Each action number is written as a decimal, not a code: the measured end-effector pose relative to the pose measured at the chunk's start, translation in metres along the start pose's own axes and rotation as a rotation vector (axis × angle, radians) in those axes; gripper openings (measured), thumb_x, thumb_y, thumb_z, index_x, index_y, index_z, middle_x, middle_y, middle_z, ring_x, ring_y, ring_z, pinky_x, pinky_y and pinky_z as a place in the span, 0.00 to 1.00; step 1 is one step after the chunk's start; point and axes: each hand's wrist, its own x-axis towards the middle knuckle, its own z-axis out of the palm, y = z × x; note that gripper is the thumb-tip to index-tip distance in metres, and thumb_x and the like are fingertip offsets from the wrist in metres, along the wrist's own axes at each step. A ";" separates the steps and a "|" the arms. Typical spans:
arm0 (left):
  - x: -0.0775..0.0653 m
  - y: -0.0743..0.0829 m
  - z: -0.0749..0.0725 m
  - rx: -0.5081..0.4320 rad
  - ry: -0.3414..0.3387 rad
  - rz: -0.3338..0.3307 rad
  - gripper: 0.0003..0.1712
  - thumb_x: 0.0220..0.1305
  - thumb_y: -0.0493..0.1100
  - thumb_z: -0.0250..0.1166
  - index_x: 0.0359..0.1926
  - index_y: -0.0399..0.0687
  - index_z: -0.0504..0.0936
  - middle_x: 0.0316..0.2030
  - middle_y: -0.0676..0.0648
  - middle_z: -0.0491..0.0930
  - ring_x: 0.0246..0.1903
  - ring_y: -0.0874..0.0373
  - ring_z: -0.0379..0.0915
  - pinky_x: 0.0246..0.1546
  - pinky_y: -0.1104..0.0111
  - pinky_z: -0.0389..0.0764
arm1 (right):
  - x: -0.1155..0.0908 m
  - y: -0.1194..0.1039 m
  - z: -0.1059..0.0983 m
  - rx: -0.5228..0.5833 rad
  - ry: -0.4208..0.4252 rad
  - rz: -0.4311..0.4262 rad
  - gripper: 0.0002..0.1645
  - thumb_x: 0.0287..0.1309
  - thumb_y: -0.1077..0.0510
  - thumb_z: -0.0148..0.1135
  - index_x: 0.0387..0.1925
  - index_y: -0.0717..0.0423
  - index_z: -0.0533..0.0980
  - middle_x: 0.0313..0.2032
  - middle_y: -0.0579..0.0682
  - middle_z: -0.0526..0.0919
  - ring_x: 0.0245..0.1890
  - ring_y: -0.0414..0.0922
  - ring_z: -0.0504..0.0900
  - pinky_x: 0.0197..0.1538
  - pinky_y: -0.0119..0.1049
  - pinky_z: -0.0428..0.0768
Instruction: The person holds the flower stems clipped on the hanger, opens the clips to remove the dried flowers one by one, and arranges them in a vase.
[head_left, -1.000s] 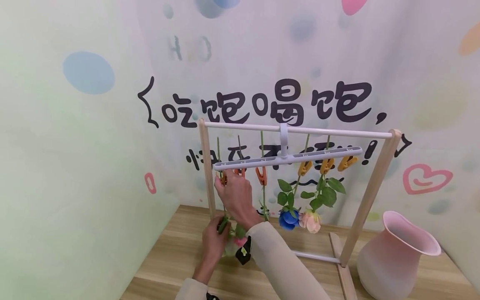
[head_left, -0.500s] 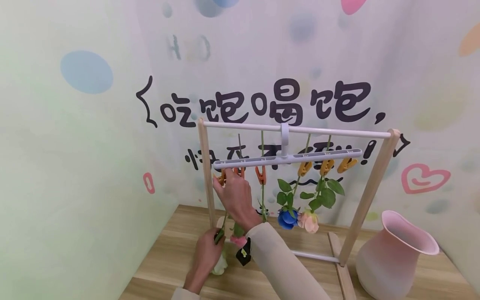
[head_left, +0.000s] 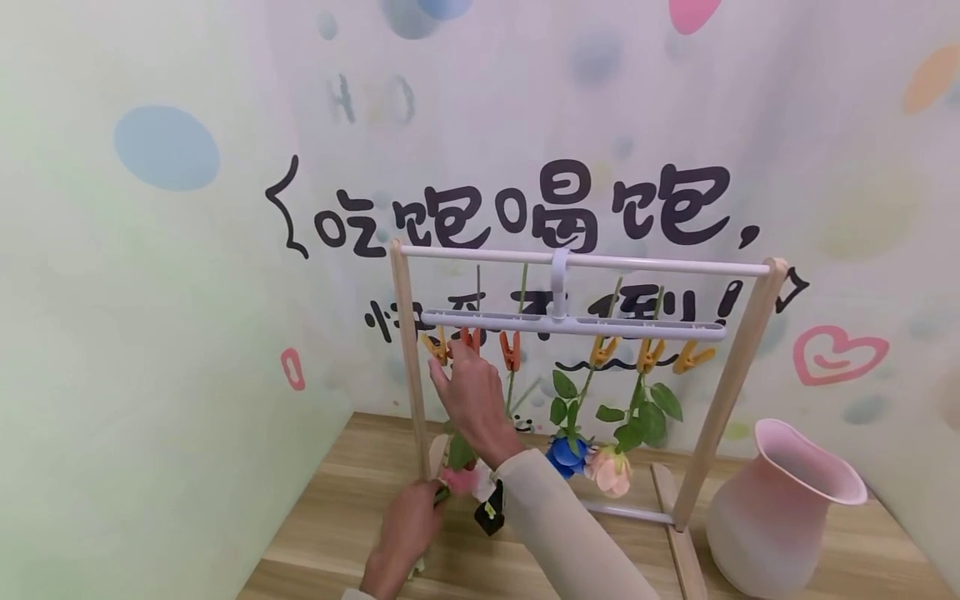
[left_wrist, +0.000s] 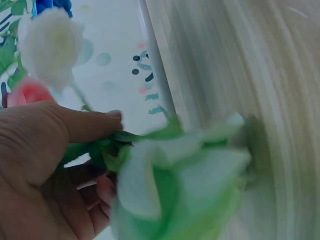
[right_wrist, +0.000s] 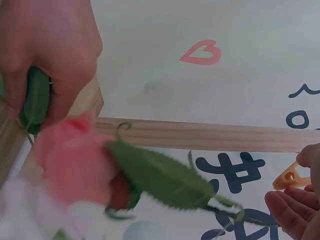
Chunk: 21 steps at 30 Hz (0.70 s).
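My left hand (head_left: 405,525) grips the leafy stem of a greenish-white rose (left_wrist: 180,190), whose blurred bloom hangs below the fingers in the left wrist view. At the left end of the grey hanger (head_left: 495,319), my right hand (head_left: 476,396) is beside a yellow-orange clothespin (head_left: 435,347). Its thumb and fingers stand apart around that clothespin in the right wrist view. No stem shows in this clothespin. A pink rose (right_wrist: 75,165) and a white rose (left_wrist: 50,47) hang upside down close by, partly hidden by my right arm in the head view.
A blue rose (head_left: 567,456) and a pale pink rose (head_left: 609,472) hang from clothespins on the right half. The hanger hooks over a white bar (head_left: 660,264) on a wooden frame (head_left: 731,400). A pink-white vase (head_left: 772,517) stands at the right.
My left hand has moved down and left with the greenish-white rose, whose stem has left the leftmost clothespin. The clothespin's handles have spread. The hanger has swung nearly level.
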 end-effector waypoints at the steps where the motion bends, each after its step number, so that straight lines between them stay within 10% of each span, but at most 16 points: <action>1: -0.001 0.000 0.000 0.024 -0.003 0.008 0.07 0.51 0.33 0.71 0.26 0.47 0.81 0.21 0.52 0.77 0.20 0.62 0.69 0.17 0.69 0.67 | -0.001 0.001 -0.001 0.002 -0.002 -0.005 0.17 0.63 0.51 0.66 0.44 0.61 0.78 0.30 0.51 0.84 0.21 0.41 0.78 0.25 0.27 0.76; 21: -0.007 0.016 -0.004 0.195 0.007 0.185 0.14 0.40 0.27 0.71 0.24 0.53 0.85 0.25 0.51 0.79 0.26 0.54 0.75 0.20 0.63 0.72 | -0.076 0.045 -0.040 -0.108 -0.018 -0.255 0.14 0.58 0.53 0.71 0.44 0.54 0.83 0.38 0.49 0.88 0.35 0.43 0.86 0.35 0.35 0.84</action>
